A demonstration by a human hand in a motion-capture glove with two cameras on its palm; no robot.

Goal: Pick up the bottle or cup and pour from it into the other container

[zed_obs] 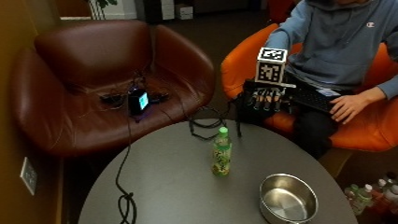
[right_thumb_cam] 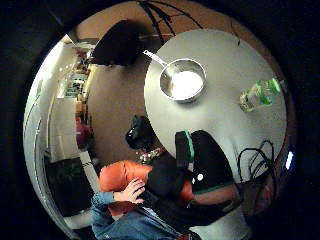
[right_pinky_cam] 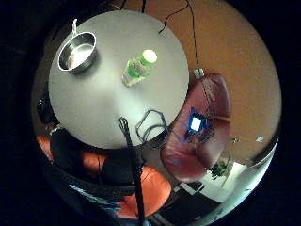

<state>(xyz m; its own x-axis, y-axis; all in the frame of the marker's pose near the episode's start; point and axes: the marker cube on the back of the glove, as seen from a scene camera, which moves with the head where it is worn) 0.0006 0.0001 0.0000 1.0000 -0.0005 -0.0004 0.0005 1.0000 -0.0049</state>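
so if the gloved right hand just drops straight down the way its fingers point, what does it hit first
Probably the near edge of the table, short of the bottle; the right hand hangs fingers-down near that edge, though depth is unclear.

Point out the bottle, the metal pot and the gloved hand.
bottle (zed_obs: 221,156): outside view, on its label.
metal pot (zed_obs: 272,187): outside view, on its inner wall.
gloved right hand (zed_obs: 267,98): outside view, on the knuckles.

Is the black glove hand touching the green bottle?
Apart. The outside view shows the gloved right hand raised near the table's edge, with bare table between it and the bottle.
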